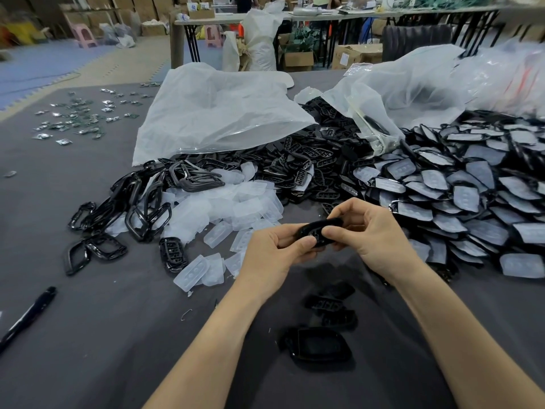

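both hands, left hand (274, 249) and right hand (371, 231), pinch the glossy black oval plastic key shell (317, 230); press evenly along the rim, fingers clear of seam.

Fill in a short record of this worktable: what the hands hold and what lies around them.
Held: black oval plastic shell, gripped by left hand and right hand
Left pile: glossy black plastic frames, clear soft plastic pads
Right pile: black-rimmed pieces with pale faces
Behind: crumpled white plastic bag
Nearest person: flat black plastic cover
Near left: black pen
Surface: grey table cover
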Action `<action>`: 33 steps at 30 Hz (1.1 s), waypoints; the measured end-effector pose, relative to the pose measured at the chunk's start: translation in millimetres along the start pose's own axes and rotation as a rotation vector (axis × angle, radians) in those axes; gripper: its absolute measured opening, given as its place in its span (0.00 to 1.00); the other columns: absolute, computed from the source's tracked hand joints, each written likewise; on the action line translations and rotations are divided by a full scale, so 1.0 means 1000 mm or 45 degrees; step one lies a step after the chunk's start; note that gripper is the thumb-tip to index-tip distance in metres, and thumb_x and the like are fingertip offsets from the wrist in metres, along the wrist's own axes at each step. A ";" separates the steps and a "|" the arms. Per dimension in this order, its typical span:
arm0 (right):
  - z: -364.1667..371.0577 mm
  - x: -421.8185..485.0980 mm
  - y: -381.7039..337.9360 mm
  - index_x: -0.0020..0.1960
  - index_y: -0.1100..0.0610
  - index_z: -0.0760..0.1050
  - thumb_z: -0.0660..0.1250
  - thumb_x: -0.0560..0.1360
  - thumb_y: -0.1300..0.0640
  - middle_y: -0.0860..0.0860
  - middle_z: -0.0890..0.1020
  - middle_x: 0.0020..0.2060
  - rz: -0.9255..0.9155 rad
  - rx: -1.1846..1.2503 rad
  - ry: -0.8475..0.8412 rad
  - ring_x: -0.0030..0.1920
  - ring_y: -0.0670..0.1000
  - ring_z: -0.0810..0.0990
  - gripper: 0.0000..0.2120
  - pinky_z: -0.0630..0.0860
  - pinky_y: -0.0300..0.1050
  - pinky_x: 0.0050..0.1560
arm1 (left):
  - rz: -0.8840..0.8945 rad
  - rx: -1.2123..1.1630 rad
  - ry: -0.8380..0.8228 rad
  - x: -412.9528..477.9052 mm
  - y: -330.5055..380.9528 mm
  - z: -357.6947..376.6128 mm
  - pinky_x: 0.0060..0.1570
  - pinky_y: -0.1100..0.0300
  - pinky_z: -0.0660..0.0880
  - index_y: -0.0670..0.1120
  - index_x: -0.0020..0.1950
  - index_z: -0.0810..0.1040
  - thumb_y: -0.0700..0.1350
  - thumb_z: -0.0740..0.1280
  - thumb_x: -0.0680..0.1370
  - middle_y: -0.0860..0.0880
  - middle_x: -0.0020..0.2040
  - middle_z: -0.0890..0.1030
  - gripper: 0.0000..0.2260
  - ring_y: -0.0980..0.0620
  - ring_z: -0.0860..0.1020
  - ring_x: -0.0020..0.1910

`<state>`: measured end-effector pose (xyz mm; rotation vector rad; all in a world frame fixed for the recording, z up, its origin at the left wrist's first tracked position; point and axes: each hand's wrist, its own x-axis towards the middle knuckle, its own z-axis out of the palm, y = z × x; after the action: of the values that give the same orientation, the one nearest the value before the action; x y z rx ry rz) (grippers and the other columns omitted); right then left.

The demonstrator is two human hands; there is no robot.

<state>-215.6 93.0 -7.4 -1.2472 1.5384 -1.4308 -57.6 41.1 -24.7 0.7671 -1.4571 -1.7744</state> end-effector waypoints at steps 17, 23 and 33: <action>0.004 0.000 0.006 0.42 0.52 0.79 0.74 0.69 0.65 0.47 0.83 0.33 -0.124 -0.251 0.044 0.33 0.47 0.80 0.10 0.76 0.38 0.35 | -0.002 0.069 0.072 0.001 -0.004 0.001 0.38 0.64 0.79 0.39 0.49 0.79 0.30 0.65 0.77 0.47 0.38 0.85 0.06 0.51 0.85 0.37; 0.002 -0.001 0.004 0.42 0.52 0.80 0.74 0.70 0.64 0.51 0.83 0.35 -0.086 -0.234 -0.092 0.35 0.50 0.81 0.08 0.80 0.44 0.38 | 0.035 0.201 0.043 0.000 -0.005 0.003 0.37 0.64 0.79 0.47 0.47 0.80 0.33 0.66 0.78 0.48 0.39 0.85 0.09 0.51 0.84 0.36; 0.042 0.051 -0.024 0.41 0.55 0.81 0.72 0.72 0.59 0.48 0.81 0.35 -0.096 -0.794 0.035 0.37 0.45 0.77 0.01 0.71 0.36 0.42 | 0.064 0.492 -0.010 0.001 -0.011 0.005 0.43 0.55 0.82 0.45 0.50 0.78 0.34 0.65 0.79 0.44 0.43 0.84 0.07 0.48 0.85 0.37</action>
<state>-187.8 32.6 16.1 -1.6534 2.0636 -1.0375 -64.1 44.9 -34.7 0.9057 -1.8359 -1.4756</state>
